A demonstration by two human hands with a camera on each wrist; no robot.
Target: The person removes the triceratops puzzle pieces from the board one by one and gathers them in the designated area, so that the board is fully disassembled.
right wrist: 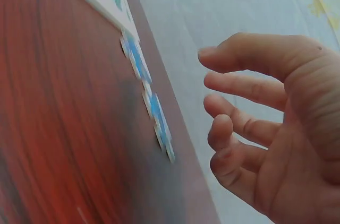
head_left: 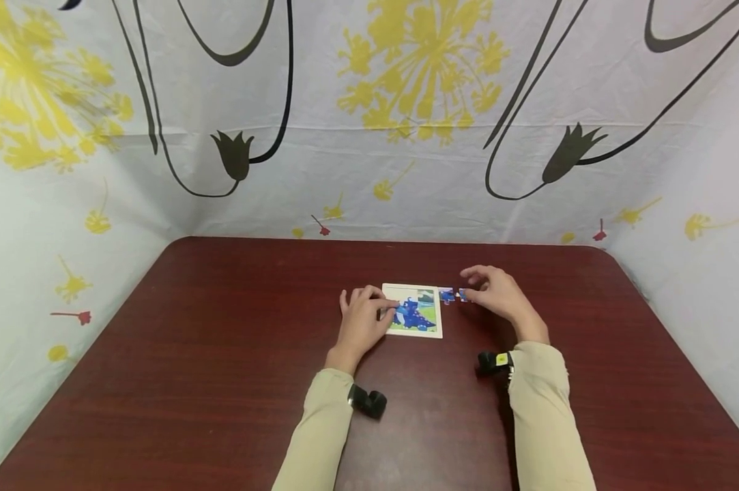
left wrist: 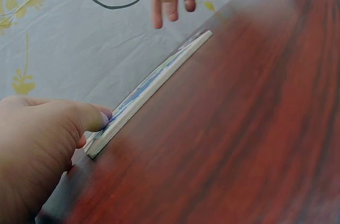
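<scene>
Right hand (head_left: 499, 294), fingers apart, near loose pieces (head_left: 446, 295); a stray brush could scatter them. Left hand (head_left: 361, 322) on the puzzle (head_left: 415, 316), grip unclear; uneven pressure could skew it.

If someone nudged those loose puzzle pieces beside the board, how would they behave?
The puzzle pieces look thin, so probably light. They lie flat, so they'd likely slide rather than roll. Their straight, unbent profile suggests they're fairly stiff.

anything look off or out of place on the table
Nothing looks spilled or damaged. Loose puzzle pieces lie on the table right of the puzzle board, outside its frame, odd only because the board's pale upper left looks unfilled.
</scene>
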